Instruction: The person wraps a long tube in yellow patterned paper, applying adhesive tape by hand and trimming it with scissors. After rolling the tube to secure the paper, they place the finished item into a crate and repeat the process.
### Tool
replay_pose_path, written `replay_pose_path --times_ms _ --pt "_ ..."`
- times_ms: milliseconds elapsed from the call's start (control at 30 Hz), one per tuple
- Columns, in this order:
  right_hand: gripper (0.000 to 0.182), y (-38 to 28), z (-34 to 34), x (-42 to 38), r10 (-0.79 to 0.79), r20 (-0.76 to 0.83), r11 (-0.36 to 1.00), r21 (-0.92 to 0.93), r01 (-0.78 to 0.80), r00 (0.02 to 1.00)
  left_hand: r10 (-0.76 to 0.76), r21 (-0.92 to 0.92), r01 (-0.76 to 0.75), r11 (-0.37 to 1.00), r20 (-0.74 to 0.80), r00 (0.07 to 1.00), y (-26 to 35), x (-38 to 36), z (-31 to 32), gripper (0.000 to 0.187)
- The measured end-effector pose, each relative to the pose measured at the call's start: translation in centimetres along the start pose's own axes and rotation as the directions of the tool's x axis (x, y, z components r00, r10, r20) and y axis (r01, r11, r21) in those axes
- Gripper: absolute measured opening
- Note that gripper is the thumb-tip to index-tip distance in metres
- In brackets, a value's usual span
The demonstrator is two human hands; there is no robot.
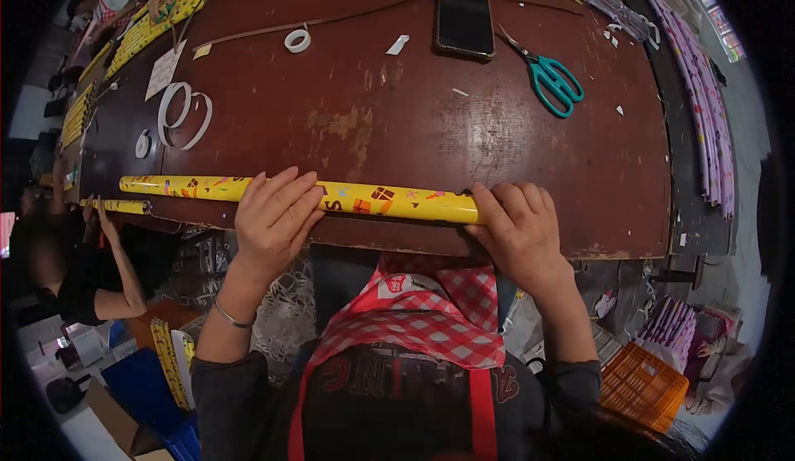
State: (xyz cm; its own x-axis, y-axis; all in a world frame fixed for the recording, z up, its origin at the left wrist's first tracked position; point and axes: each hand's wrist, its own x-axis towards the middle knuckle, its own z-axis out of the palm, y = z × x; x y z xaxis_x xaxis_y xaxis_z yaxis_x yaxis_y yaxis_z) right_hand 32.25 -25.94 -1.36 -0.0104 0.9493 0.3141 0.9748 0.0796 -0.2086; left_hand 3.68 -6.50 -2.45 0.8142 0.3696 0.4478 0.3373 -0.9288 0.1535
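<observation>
A long, tight roll of yellow wrapping paper [373, 199] with a printed gift-box pattern lies along the table's near edge. Over its middle rests my left hand [277, 213], fingers together across the top and closed around the paper. My right hand [520, 223] grips the right end, with the thumb on top and the fingers curled over. The roll's left end sticks out well past my left hand. Teal-handled scissors [553, 84] lie beyond my right hand, beside a black phone [464, 18].
Tape rolls [297, 40] and white rings [184, 115] lie on the dark red table [348, 88]. Purple rolls [691, 88] and a plastic bottle [614, 7] are at the right. An orange crate [644, 386] stands below. Co-workers handle yellow rolls at the left.
</observation>
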Motion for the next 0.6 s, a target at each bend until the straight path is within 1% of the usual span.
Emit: replay_pose_path --times_ms 67,133,267,367,400,467,567,600 --pt "0.056 -0.1 0.0 0.1 0.007 0.015 1.000 0.004 -0.007 1.000 -0.006 0.018 0.006 1.000 0.001 1.000 -0.6 -0.3 -0.5 0.032" --pt "0.052 -0.1 0.0 0.2 -0.009 -0.021 1.000 -0.025 0.009 1.000 -0.019 0.036 0.019 0.999 -0.008 1.000 -1.4 -0.9 -0.8 0.033" --pt "0.052 0.0 0.0 0.2 -0.020 -0.020 0.999 -0.035 0.019 1.000 -0.040 0.079 0.043 0.996 -0.036 0.999 -3.2 -2.2 -1.6 0.035" --pt "0.053 0.1 0.1 0.2 -0.030 -0.028 0.999 -0.045 0.029 0.999 -0.059 0.063 0.063 0.996 -0.060 0.996 -3.3 -2.3 -1.9 0.039" --pt "0.053 0.2 0.1 0.2 -0.019 -0.021 0.999 -0.043 0.018 1.000 -0.060 0.064 0.064 0.996 -0.060 0.996 -3.0 -2.0 -1.8 0.039" --pt "0.054 0.3 0.0 0.2 -0.013 -0.014 0.999 -0.043 0.012 1.000 -0.065 -0.028 0.063 0.998 -0.065 0.996 -1.7 -0.9 -1.4 0.043" --pt "0.054 0.5 -0.1 0.2 -0.006 -0.027 0.997 -0.074 0.004 1.000 0.009 -0.055 -0.010 0.998 -0.015 1.000 0.7 1.3 -0.6 0.044" --pt "0.053 0.5 -0.1 0.2 0.010 -0.022 0.998 -0.055 -0.011 1.000 0.039 -0.068 -0.041 0.997 -0.028 0.999 1.5 2.1 -0.2 0.042"
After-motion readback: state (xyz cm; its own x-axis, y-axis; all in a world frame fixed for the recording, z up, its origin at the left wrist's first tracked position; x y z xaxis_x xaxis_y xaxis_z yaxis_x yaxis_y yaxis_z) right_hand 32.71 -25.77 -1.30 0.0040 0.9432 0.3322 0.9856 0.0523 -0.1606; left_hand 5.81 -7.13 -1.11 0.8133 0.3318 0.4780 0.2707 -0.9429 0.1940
